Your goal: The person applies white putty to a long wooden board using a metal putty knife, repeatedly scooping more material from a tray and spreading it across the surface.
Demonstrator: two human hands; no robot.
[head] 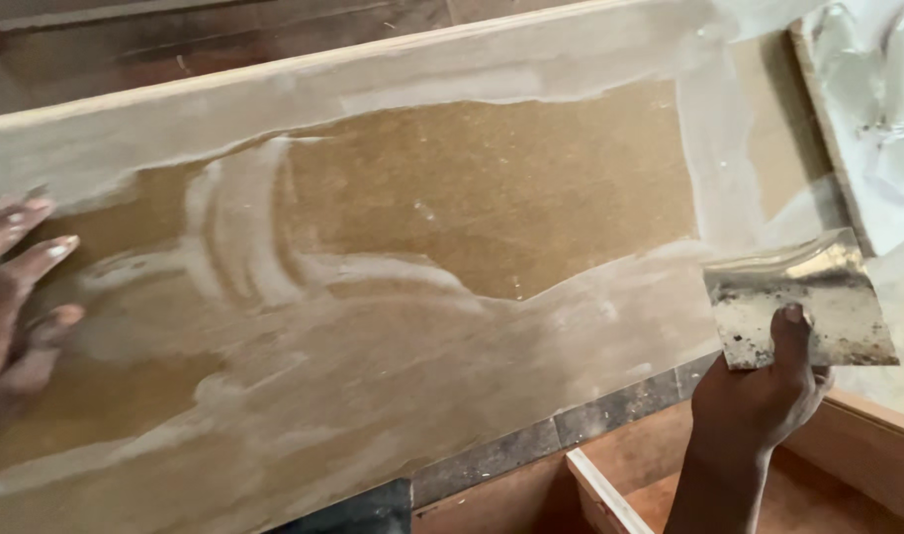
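Metal scraper (pixel 800 300) in right hand (pixel 759 396), left hand (pixel 12 297) steadying board (pixel 492 198).

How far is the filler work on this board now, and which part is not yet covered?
Done: thin whitish filler covers the lower part, the top edge and the right side of the brown board. In hand: the right hand holds a flat metal scraper off the board's right edge, while the left hand rests on the board. Left: the bare brown middle, with only streaks at its left.

The metal scraper blade (pixel 803 297) is a thin, roughly square sheet, stained with dried filler, held tilted off the board's lower right edge. The brown board (pixel 492 198) lies flat, partly coated with whitish filler in streaks.
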